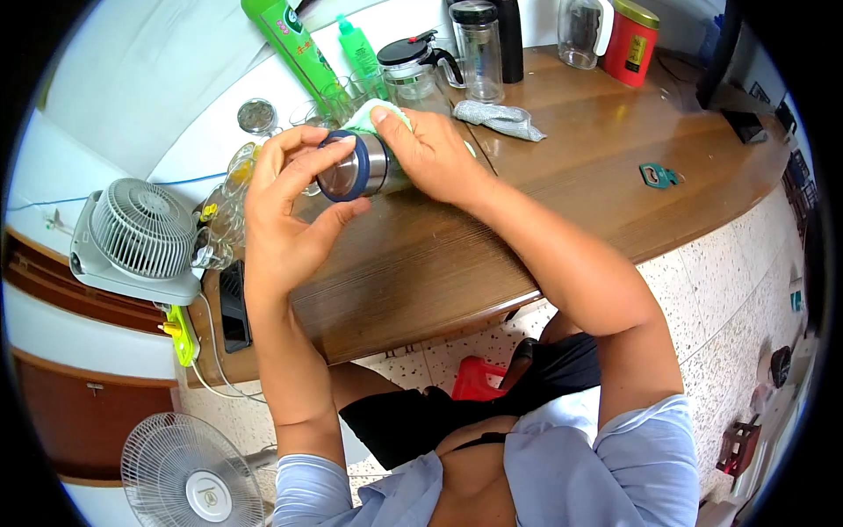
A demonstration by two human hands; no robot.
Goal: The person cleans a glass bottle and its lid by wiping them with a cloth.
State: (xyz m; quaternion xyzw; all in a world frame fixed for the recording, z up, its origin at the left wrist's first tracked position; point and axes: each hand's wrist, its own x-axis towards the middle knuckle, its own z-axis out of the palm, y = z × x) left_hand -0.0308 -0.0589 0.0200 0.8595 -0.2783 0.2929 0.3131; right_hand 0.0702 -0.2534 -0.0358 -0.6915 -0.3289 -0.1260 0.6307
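Note:
A cylindrical container (344, 171) with a dark blue rim and a metallic band is held tilted above the brown table. My left hand (294, 189) grips its rimmed end, with the thumb below and the fingers over the top. My right hand (430, 154) presses a pale green cloth (364, 116) against the container's other end, thumb on top. The cloth and my right hand hide part of the container's body. Several clear glasses (367, 85) stand just behind my hands.
On the wooden table (580, 184) are a glass teapot (413, 83), a lidded glass jar (482, 61), a grey cloth (500, 119), a red tin (630, 44), a clear pitcher (580, 33) and a teal opener (657, 176). A small fan (140, 230) stands at the left.

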